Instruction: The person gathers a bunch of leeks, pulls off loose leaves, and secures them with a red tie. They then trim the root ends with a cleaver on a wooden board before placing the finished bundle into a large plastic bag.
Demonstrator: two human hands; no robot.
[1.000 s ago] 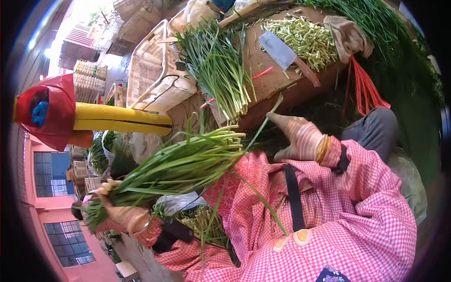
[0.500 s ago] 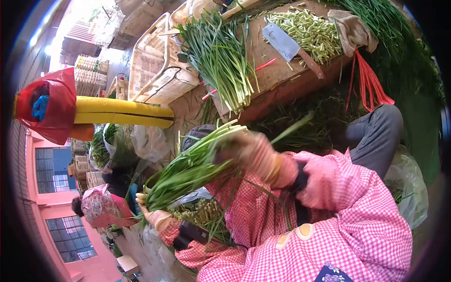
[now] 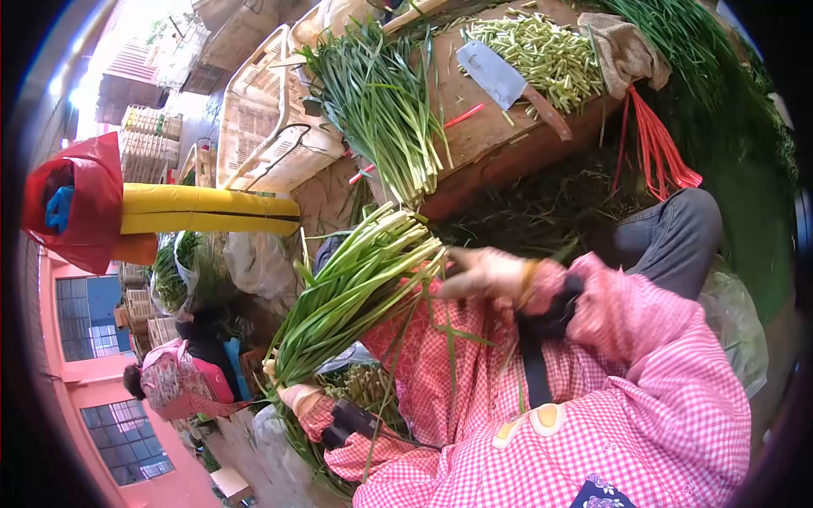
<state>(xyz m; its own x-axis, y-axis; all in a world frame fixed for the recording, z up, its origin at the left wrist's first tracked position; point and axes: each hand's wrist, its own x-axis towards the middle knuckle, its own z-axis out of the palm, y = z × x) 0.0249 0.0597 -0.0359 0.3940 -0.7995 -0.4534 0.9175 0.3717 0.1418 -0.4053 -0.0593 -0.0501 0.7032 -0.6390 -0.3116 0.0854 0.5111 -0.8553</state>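
Note:
My left hand (image 3: 296,396) is closed around the leafy end of a bunch of long green stalks (image 3: 360,292), which look like garlic chives. Their pale cut ends fan out towards my right hand (image 3: 484,275). That hand is beside the stalk ends, slightly blurred, with fingers stretched out and apart. Another bunch of the same greens (image 3: 381,110) lies on the low wooden bench, its pale ends overhanging the edge. A cleaver (image 3: 500,76) with a wooden handle rests there, next to a heap of short cut stalk pieces (image 3: 550,59).
A brown cloth (image 3: 622,51) and red ties (image 3: 652,152) hang at the bench's edge (image 3: 508,161). Plastic crates (image 3: 271,118) stand beyond it, near a yellow post (image 3: 207,210). Another person (image 3: 190,377) is at the left. More greens (image 3: 677,34) are heaped at upper right.
My right hand has moved away from the middle of the bunch, past its pale ends, and its fingers have spread. The stalk ends now fan wider. My left hand keeps its hold.

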